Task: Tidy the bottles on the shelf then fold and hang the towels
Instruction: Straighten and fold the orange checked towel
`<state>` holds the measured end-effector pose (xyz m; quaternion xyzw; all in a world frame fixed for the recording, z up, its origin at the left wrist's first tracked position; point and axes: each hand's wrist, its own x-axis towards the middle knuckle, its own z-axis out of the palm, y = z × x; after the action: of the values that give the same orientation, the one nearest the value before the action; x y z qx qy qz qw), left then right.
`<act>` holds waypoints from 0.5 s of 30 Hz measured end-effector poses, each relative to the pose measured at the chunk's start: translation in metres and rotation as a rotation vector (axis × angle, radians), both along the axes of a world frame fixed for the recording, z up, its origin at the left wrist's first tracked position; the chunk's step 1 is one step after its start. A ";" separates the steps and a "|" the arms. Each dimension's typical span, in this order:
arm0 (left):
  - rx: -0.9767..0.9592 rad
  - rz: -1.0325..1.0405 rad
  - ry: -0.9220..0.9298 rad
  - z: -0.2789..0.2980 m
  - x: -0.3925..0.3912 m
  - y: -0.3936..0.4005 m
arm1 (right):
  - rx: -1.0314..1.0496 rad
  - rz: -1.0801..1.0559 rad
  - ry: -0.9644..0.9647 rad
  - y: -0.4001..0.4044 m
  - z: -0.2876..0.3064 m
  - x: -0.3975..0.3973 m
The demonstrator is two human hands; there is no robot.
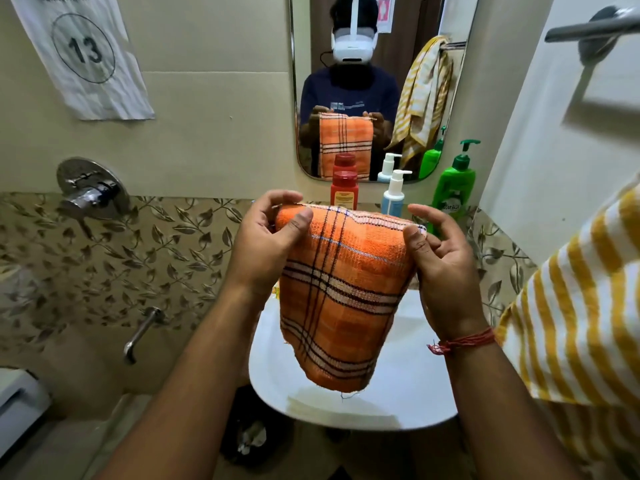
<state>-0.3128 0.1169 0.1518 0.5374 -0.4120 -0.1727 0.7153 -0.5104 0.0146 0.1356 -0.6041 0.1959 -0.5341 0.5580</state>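
An orange checked towel (341,299) hangs folded over the white sink (408,393), held up by its top edge. My left hand (266,240) pinches the top left corner and my right hand (440,261) pinches the top right corner. Behind the towel, three bottles stand in a row under the mirror: a red bottle (344,190), a white and blue pump bottle (394,195) and a green pump bottle (455,183). A yellow and white striped towel (581,306) hangs at the right edge.
A mirror (381,81) on the wall shows a person with a headset holding the towel. A metal towel bar (592,29) is at the top right. Wall taps (91,194) and a spout (142,332) are on the left. A dark bin (252,431) sits under the sink.
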 end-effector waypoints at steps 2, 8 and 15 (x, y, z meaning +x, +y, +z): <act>-0.004 0.015 -0.055 0.002 -0.002 -0.004 | -0.014 -0.014 -0.043 -0.005 0.002 0.001; -0.076 0.113 -0.112 0.009 -0.014 -0.022 | -0.142 -0.047 -0.100 -0.021 0.011 0.001; -0.140 0.153 -0.164 0.014 -0.018 -0.038 | -0.356 -0.253 0.104 -0.045 0.016 0.001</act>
<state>-0.3311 0.0786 0.1657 0.5284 -0.4378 -0.0441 0.7261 -0.5095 -0.0303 0.1518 -0.6905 0.2013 -0.5942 0.3601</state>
